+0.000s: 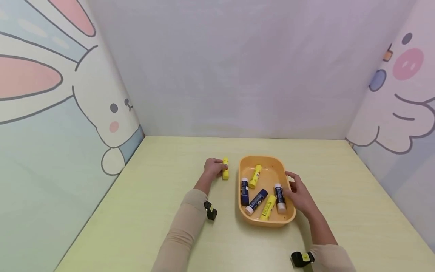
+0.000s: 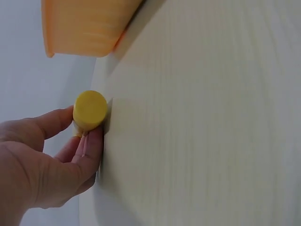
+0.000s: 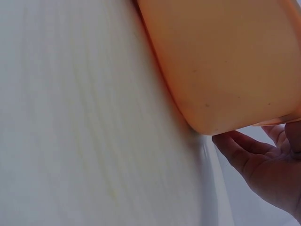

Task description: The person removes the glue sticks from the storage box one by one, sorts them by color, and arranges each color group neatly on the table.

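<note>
Left of the tray, my left hand [image 1: 213,167] pinches a yellow glue stick [image 1: 225,174] between thumb and fingers. In the left wrist view its round yellow end [image 2: 90,110] faces the camera, close over the table. My right hand [image 1: 300,194] holds the right side of an orange plastic tray [image 1: 268,223], thumb over the rim and fingers along the outer wall. Inside the tray lie two yellow glue sticks [image 1: 268,207] and three dark blue ones [image 1: 256,202], two of these with pale ends. The right wrist view shows fingertips [image 3: 225,141] against the tray's lower wall.
The tray stands on a pale wooden table [image 1: 129,226]. A plain light backdrop [image 1: 238,68] rises behind the table. Side panels carry a cartoon rabbit [image 1: 105,109] on the left and another cartoon animal [image 1: 404,94] on the right.
</note>
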Motion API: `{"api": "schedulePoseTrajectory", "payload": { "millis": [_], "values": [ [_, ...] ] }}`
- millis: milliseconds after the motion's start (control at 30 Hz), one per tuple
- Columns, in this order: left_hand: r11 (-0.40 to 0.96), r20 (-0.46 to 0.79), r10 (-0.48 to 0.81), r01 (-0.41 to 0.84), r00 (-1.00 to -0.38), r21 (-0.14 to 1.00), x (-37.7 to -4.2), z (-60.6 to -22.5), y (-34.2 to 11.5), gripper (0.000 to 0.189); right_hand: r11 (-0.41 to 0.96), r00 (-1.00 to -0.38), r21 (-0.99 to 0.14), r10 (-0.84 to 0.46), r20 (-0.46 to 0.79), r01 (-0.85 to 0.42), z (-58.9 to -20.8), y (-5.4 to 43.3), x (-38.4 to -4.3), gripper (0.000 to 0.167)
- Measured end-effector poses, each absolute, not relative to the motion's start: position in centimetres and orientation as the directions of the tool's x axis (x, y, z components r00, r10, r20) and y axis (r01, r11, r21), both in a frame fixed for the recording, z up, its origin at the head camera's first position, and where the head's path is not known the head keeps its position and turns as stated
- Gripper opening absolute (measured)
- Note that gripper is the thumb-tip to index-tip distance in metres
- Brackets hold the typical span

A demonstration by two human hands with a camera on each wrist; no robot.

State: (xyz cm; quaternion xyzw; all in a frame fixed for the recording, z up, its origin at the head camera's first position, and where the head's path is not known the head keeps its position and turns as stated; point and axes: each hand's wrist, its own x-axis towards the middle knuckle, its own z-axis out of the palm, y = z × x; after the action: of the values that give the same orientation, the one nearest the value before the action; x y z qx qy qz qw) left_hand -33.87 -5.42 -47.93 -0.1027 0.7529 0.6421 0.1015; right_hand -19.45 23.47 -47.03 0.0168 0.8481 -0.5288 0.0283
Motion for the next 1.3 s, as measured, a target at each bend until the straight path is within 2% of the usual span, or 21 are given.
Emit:
{"api": "schedulePoseTrajectory", "payload": {
  "millis": [233, 600, 800, 1033, 1300],
  "values": [
    [0.307, -0.273, -0.087, -0.286, -0.958, 0.908, -34.28, -48.06, -4.96, 0.035, 0.439, -0.998, -0.897, -0.006, -0.057, 0.048, -47.11, 23.49, -19.47, 0.065],
    [0.303, -0.308, -0.035, -0.304, -0.951, 0.903, -34.09, -47.56, -5.46, 0.036, 0.448, -0.998, -0.892, 0.006, -0.07, 0.065, -47.38, 23.6, -19.63, 0.066],
    [0.329, -0.29, -0.039, -0.287, -0.956, 0.9, -34.26, -48.05, -5.61, 0.039, 0.449, -0.998, -0.891, 0.009, -0.069, 0.066, -47.17, 23.41, -19.48, 0.066],
    [0.374, -0.323, -0.062, -0.322, -0.944, 0.87, -34.1, -48.16, -5.64, 0.042, 0.446, -0.997, -0.892, 0.007, -0.076, 0.071, -47.23, 23.26, -19.21, 0.065],
    [0.382, -0.292, -0.048, -0.288, -0.955, 0.878, -34.22, -48.08, -5.67, 0.044, 0.461, -0.998, -0.886, 0.008, -0.055, 0.053, -47.05, 23.33, -19.41, 0.065]
  ]
}}
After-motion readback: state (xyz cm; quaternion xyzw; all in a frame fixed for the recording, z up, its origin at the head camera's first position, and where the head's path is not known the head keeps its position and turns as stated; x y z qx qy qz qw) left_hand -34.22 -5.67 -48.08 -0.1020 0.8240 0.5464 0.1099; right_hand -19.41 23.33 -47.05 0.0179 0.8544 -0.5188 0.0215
